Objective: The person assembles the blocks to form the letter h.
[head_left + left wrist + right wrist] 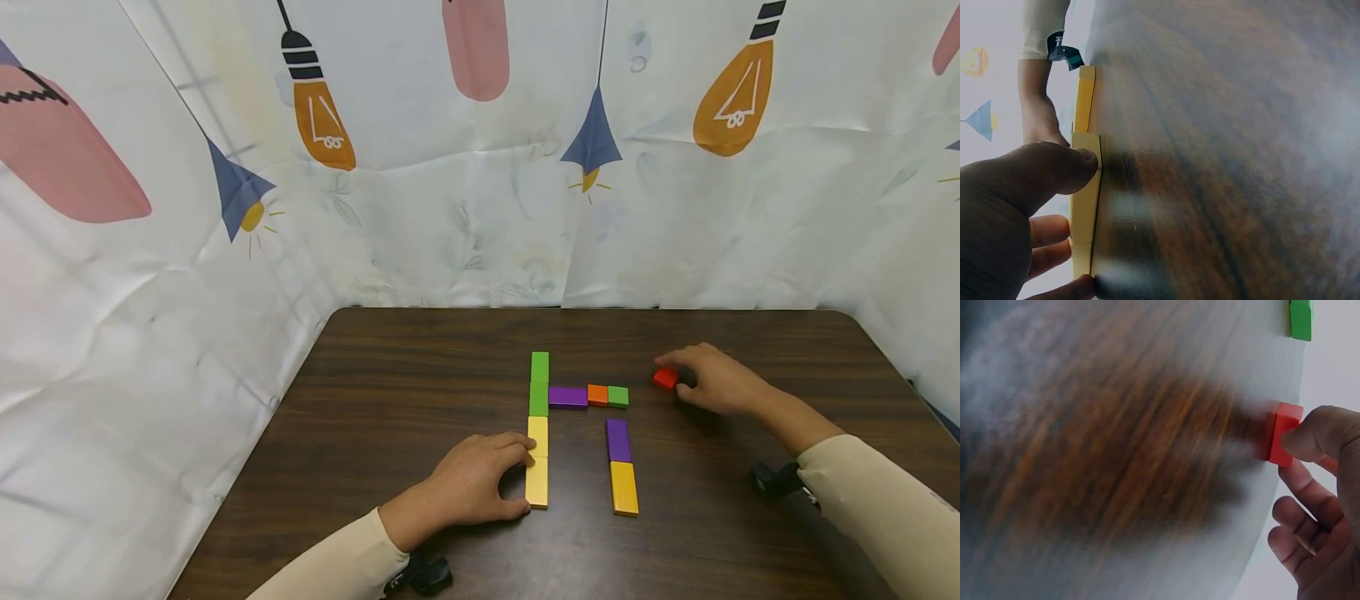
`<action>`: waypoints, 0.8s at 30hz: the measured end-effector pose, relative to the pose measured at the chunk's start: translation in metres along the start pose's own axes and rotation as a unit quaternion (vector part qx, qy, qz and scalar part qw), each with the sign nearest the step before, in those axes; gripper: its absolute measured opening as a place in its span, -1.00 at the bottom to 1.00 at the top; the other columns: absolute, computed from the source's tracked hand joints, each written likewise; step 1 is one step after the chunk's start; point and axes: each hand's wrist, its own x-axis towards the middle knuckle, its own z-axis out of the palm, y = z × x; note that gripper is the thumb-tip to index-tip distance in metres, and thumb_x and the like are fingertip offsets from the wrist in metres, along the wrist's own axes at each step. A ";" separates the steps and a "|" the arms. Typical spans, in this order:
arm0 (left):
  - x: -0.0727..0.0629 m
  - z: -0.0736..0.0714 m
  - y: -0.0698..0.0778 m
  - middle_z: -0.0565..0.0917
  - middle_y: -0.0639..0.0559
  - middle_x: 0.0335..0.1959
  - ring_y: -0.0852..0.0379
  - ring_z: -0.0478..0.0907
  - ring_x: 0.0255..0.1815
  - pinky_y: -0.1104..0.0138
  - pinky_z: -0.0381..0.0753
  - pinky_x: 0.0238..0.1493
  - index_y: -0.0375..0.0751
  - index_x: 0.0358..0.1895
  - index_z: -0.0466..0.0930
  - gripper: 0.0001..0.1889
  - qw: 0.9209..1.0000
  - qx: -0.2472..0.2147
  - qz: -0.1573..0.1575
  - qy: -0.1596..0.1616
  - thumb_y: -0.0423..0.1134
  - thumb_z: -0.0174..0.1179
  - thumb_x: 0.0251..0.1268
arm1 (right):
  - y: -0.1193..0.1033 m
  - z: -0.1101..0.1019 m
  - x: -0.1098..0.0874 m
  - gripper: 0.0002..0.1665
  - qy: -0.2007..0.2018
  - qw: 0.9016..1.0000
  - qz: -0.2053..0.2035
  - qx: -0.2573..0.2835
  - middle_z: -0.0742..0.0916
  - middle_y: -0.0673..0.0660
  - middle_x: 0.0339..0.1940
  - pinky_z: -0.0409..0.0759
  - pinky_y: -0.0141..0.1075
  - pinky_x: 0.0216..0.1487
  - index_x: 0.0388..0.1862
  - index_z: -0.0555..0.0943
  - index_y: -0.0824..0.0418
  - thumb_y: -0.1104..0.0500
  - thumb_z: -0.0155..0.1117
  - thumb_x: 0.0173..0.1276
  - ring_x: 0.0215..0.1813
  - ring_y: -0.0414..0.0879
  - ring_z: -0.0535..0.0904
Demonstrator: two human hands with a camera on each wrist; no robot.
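Observation:
My right hand (pixel 716 382) pinches a small red block (pixel 664 378) between thumb and fingers at the right of the table. In the right wrist view the thumb lies against the face of the red block (pixel 1284 433). My left hand (pixel 480 477) rests beside a column of blocks, its fingertips touching the two pale yellow blocks (pixel 537 485). The left wrist view shows the left thumb on one end of a yellow block (pixel 1088 194). Two green blocks (pixel 539 367) continue that column upward, end to end.
From the column a row runs right: a purple block (pixel 567 398), an orange block (pixel 597 395) and a small green block (pixel 618 397). Below stand another purple block (pixel 618 440) and a deeper yellow block (pixel 624 489), end to end. A patterned cloth (pixel 465 225) hangs behind the brown table (pixel 390 367).

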 end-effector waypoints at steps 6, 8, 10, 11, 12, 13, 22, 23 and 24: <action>0.000 0.000 0.000 0.56 0.24 0.29 0.25 0.53 0.25 0.17 0.54 0.19 0.05 0.07 0.65 -0.54 1.000 -0.001 0.003 0.003 0.13 0.45 0.15 | 0.001 0.001 -0.002 -0.43 -0.008 1.000 0.003 0.001 0.71 0.16 0.03 0.58 0.17 0.04 0.32 0.60 0.22 0.25 0.38 0.31 0.09 0.16 0.55; 0.000 0.000 0.000 0.56 0.24 0.29 0.25 0.54 0.24 0.17 0.54 0.19 0.05 0.07 0.65 -0.54 1.000 0.000 0.004 0.005 0.12 0.45 0.14 | 0.001 0.002 -0.002 -0.46 -0.009 1.000 0.002 0.000 0.71 0.13 -0.01 0.59 0.14 0.02 0.29 0.62 0.21 0.24 0.39 0.31 0.06 0.13 0.55; 0.000 0.000 0.000 0.56 0.24 0.29 0.25 0.54 0.24 0.17 0.54 0.19 0.05 0.07 0.65 -0.54 1.000 0.000 0.004 0.006 0.12 0.45 0.14 | 0.001 0.002 -0.002 -0.49 -0.010 1.000 -0.002 0.000 0.71 0.11 -0.04 0.59 0.11 -0.01 0.25 0.65 0.21 0.23 0.39 0.31 0.03 0.11 0.56; 0.000 0.000 0.000 0.56 0.24 0.29 0.25 0.54 0.24 0.17 0.54 0.18 0.05 0.07 0.65 -0.54 1.000 -0.001 0.005 0.006 0.12 0.45 0.14 | 0.001 0.002 -0.002 -0.51 -0.010 1.000 -0.004 0.000 0.71 0.10 -0.06 0.59 0.10 -0.03 0.23 0.66 0.22 0.23 0.40 0.30 0.02 0.10 0.56; 0.000 0.000 0.000 0.56 0.24 0.29 0.25 0.54 0.24 0.17 0.54 0.18 0.05 0.07 0.65 -0.54 1.000 -0.001 0.005 0.006 0.12 0.45 0.14 | 0.000 0.001 -0.003 -0.53 -0.010 1.000 -0.006 0.000 0.71 0.08 -0.07 0.59 0.09 -0.04 0.21 0.66 0.22 0.22 0.40 0.30 0.00 0.09 0.56; 0.000 0.000 0.000 0.56 0.24 0.29 0.24 0.54 0.24 0.17 0.54 0.18 0.05 0.07 0.65 -0.54 1.000 -0.002 0.005 0.005 0.12 0.45 0.15 | 0.000 0.001 -0.003 -0.54 -0.009 1.000 -0.007 0.000 0.71 0.07 -0.08 0.59 0.08 -0.05 0.18 0.67 0.23 0.22 0.41 0.29 0.00 0.09 0.56; 0.001 -0.001 0.000 0.55 0.23 0.30 0.24 0.54 0.24 0.16 0.55 0.18 0.05 0.08 0.65 -0.54 1.000 -0.004 0.004 -0.001 0.12 0.44 0.16 | -0.004 0.003 -0.009 -0.58 0.008 1.000 0.000 0.005 0.72 0.14 -0.01 0.58 0.17 0.05 0.08 0.68 0.21 0.15 0.50 0.25 0.10 0.18 0.56; 0.001 -0.002 0.000 0.56 0.23 0.29 0.24 0.54 0.24 0.16 0.55 0.18 0.05 0.08 0.65 -0.54 1.000 -0.003 0.004 -0.001 0.12 0.44 0.16 | -0.005 0.004 -0.009 -0.58 0.012 1.000 0.000 0.006 0.71 0.15 0.01 0.58 0.17 0.06 0.08 0.68 0.21 0.15 0.50 0.25 0.11 0.18 0.56; 0.001 -0.002 0.000 0.56 0.23 0.29 0.24 0.54 0.24 0.16 0.55 0.18 0.05 0.08 0.65 -0.54 1.000 -0.003 0.003 -0.002 0.12 0.44 0.16 | -0.006 0.004 -0.009 -0.58 0.015 1.000 0.001 0.008 0.71 0.16 0.02 0.58 0.17 0.06 0.07 0.68 0.20 0.14 0.51 0.25 0.10 0.17 0.57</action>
